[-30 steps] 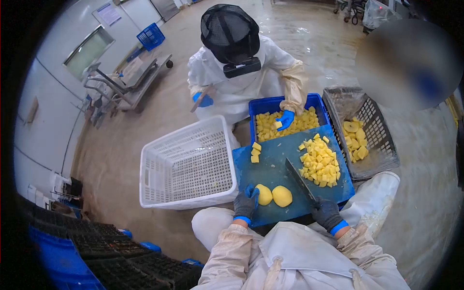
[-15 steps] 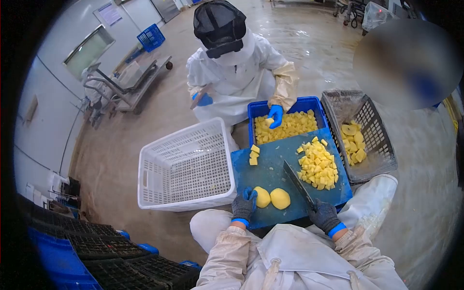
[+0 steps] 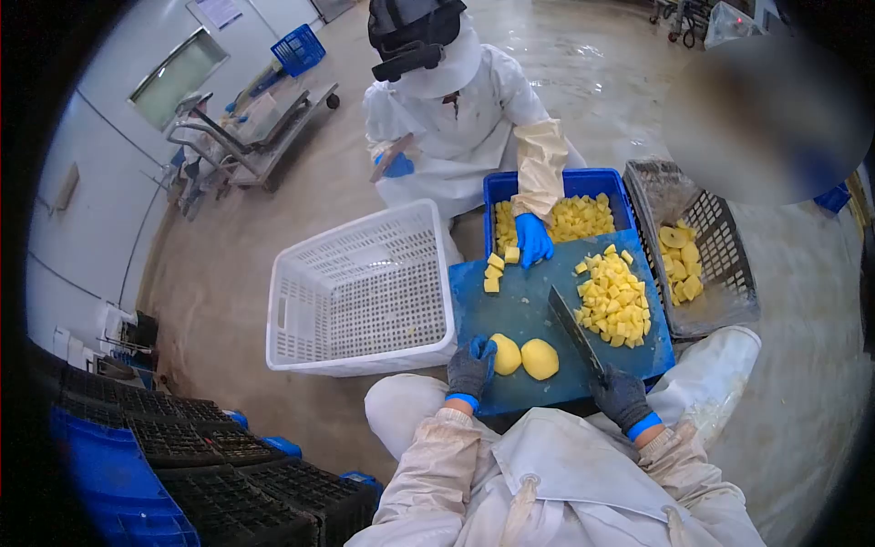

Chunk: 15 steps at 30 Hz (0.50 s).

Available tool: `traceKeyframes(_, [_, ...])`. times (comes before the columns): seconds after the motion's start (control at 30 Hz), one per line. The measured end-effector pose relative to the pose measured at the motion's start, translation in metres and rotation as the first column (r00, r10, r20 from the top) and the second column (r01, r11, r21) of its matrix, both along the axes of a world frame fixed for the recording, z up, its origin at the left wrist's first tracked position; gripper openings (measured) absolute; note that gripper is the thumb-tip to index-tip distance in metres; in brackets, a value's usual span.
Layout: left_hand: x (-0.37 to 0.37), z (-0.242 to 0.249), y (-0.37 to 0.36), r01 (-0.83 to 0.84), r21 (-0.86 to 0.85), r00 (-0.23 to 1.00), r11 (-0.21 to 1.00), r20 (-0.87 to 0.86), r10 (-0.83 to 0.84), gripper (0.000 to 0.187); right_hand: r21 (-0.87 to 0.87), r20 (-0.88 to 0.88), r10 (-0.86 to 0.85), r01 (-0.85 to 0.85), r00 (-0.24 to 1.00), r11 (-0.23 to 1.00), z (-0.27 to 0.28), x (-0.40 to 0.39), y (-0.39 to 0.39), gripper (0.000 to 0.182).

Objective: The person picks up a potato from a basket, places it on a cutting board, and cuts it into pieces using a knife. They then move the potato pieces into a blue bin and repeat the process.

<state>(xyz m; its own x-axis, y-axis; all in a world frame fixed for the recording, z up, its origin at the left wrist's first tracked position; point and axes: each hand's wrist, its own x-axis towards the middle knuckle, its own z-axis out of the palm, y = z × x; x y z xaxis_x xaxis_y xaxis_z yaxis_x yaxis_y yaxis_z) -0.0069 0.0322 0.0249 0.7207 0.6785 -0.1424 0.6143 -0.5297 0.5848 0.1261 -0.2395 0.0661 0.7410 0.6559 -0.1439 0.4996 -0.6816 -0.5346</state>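
Note:
My right hand (image 3: 620, 398), in a dark grey glove, grips the handle of a kitchen knife (image 3: 574, 330). Its blade points away from me over the blue-green cutting board (image 3: 538, 296). At the board's near left, my left hand (image 3: 469, 369), gloved in grey with blue fingers, is curled against the left side of a peeled potato half (image 3: 506, 356). Another potato half (image 3: 540, 360) lies just right of it. Diced potato (image 3: 615, 301) is heaped right of the blade. A few potato cubes (image 3: 493, 272) sit at the far left, near a co-worker's blue-gloved hand (image 3: 534, 240).
Beyond the board is a blue crate (image 3: 623, 189) of potato cubes. A dark crate (image 3: 729, 239) with potato pieces stands to the right. A white basket (image 3: 365, 362) stands left. The co-worker (image 3: 447, 128) sits opposite. Black crates (image 3: 228, 510) are at lower left; a cart (image 3: 264, 150) stands farther back.
The co-worker's blue-gloved hand has come down from over the blue crate to the board's far edge, and another cube now lies by the small group. My hands keep their places on the board.

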Motion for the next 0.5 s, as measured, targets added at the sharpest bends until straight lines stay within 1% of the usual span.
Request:
traceKeyframes(0.07, [0.000,-0.005,0.000,-0.024,0.043,1.000,0.999,0.010,0.024,0.039,0.022,0.004,0.003,-0.003,1.000,1.000,-0.001,0.000,-0.001,0.029])
traceKeyframes(0.13, [-0.001,-0.009,0.001,-0.024,0.044,0.999,0.999,0.025,0.023,0.039,-0.028,0.068,0.034,-0.032,0.997,0.999,0.005,-0.001,0.001,0.028])
traceKeyframes(0.23, [0.000,-0.008,0.001,-0.024,0.034,0.999,0.999,0.043,0.023,0.039,-0.038,0.028,0.009,-0.008,1.000,0.999,0.008,-0.002,0.002,0.029])
traceKeyframes(0.37, [0.000,-0.003,-0.001,-0.032,0.026,0.998,0.999,0.046,0.031,0.040,-0.055,0.046,0.009,-0.006,0.999,0.998,0.007,-0.001,0.001,0.028])
traceKeyframes(0.5, [0.000,0.000,-0.001,-0.013,0.039,0.999,0.999,0.036,0.011,0.040,-0.020,0.016,0.003,-0.003,1.000,1.000,0.008,-0.001,0.001,0.026])
